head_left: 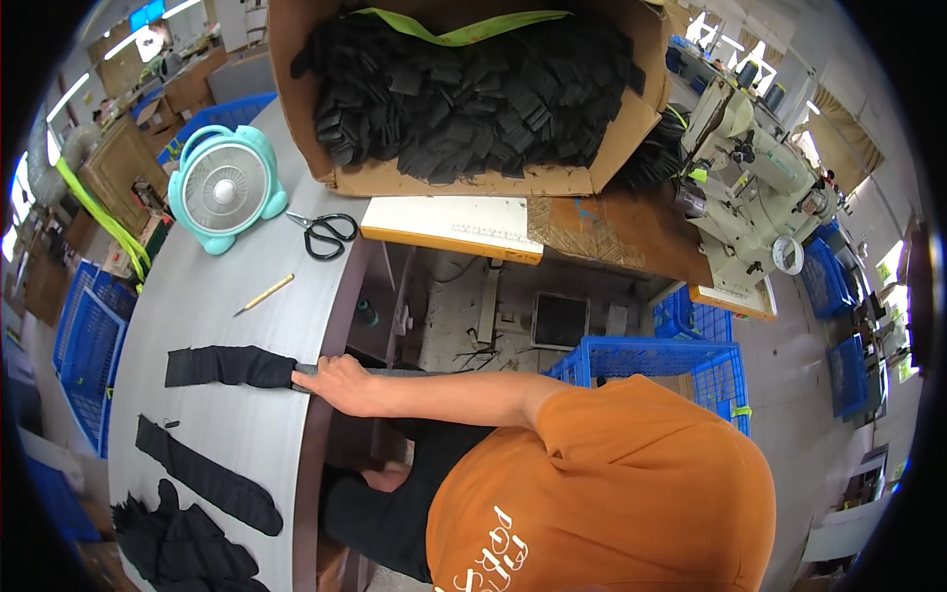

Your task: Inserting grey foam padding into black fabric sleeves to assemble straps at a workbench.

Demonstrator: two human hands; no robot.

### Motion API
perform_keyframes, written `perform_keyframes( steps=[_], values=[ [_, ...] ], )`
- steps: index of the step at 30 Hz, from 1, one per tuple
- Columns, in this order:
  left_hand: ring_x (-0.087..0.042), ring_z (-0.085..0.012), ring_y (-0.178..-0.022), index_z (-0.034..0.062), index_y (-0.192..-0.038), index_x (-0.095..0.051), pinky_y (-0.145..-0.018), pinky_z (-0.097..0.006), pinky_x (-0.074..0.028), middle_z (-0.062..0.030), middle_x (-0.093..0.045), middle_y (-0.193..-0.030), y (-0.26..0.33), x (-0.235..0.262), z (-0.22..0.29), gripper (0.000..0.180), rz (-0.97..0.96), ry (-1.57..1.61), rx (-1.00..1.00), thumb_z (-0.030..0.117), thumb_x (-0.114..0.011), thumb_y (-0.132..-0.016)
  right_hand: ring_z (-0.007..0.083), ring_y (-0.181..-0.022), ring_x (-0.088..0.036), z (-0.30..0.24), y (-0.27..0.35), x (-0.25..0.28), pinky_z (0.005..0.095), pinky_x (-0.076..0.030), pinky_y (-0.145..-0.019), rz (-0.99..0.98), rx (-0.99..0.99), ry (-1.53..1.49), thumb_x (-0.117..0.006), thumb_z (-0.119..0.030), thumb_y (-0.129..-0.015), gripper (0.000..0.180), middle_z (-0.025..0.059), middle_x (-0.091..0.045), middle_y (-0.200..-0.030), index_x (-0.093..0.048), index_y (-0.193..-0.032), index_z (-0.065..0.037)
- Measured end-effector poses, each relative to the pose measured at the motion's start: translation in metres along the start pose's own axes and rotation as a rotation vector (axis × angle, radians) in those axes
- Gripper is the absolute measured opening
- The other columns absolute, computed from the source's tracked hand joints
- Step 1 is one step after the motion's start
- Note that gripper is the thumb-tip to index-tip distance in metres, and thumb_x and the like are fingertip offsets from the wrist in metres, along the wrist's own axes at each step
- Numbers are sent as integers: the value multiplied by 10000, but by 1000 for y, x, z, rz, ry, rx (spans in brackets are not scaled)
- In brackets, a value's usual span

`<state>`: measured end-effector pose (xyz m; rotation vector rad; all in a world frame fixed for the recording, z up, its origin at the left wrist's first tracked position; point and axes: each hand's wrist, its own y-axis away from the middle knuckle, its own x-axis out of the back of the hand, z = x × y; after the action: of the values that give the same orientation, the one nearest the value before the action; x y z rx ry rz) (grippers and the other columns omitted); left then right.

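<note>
Your right hand [340, 385] is at the near edge of the grey table [222, 291]. Its fingers are together, clamped on the near end of a black strip [229, 365]. The strip lies flat on the table, extending away from your hand toward the far side. A patch of bare skin [389, 478] shows beside your dark trousers [385, 523], below table level; you cannot tell whether it is your left hand, nor the state of that hand's fingers.

To the left of the held strip, a second black strip [209, 481] lies at a slant, apart from it. Beyond that sits a heap of black fabric [182, 543]. To the right of the held strip, note a thin tan pointed tool [264, 295], then black-handled scissors [328, 237] beside a turquoise fan [225, 187].

Further to your right stands an open cardboard carton [464, 185] filled with small black pieces [473, 99]; a yellow-green band [464, 32] lies across them. A sewing machine [764, 163] stands beside the carton. A blue plastic crate [656, 347] is close to your right side, below the sewing machine.
</note>
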<state>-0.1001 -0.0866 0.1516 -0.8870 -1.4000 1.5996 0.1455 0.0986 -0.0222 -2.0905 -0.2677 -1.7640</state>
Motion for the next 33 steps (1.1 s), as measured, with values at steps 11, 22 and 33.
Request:
perform_keyframes(
  steps=[11, 22, 33],
  values=[
    [-630, -210, -678, 63, -995, -618, -625, -358, -542, -93, -673, -838, 3, 15, -45, 138, -117, 256, -33, 152, -529, -936, 267, -740, -673, 3, -3, -4, 368, -507, -575, -12, -25, 11, -651, -142, -828, 522, 161, -636, -849, -468, -1317, -156],
    [-653, -237, -725, 20, -1008, -621, -665, -375, -559, -128, -672, -880, -4, 30, -97, 177, -218, 494, -27, 150, -519, -944, 315, -665, -667, -2, -2, -8, 406, -519, -527, 35, 11, -26, -575, -102, -862, 483, 193, -594, -779, -451, -1329, -118],
    [-675, -264, -773, -24, -1020, -623, -704, -391, -575, -162, -671, -922, -12, 13, -48, 218, -94, 261, 277, 148, -509, -952, 389, -870, -661, 8, 1, 21, 479, -542, -685, -68, 12, -217, -589, -44, -810, 614, 206, -617, -964, -483, -1383, -238]
  ],
)
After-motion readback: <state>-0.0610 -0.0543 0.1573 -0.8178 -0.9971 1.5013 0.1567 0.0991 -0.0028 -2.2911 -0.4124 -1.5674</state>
